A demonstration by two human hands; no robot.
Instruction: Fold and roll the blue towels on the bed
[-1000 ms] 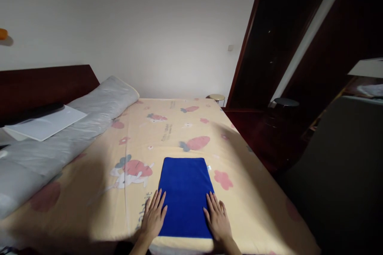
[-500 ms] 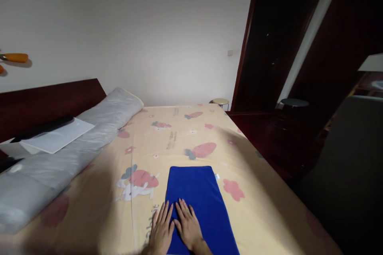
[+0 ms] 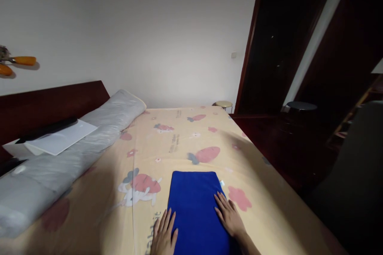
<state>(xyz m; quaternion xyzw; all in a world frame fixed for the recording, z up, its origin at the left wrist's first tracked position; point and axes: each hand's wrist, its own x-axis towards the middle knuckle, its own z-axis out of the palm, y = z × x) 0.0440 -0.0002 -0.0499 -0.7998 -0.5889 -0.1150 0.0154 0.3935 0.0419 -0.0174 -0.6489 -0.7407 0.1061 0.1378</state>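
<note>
Both lie flat and open, gripping nothing: left hand [image 3: 164, 234] at the blue towel's [image 3: 194, 203] 8 o'clock edge, right hand [image 3: 229, 217] on its 3 o'clock edge. Towel rests on the bed [image 3: 179, 135], near side.

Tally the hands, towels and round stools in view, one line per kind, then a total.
Hands: 2, left hand and right hand
Towels: 1, blue towel
Round stools: 2, pale stool and dark stool
Total: 5
</note>
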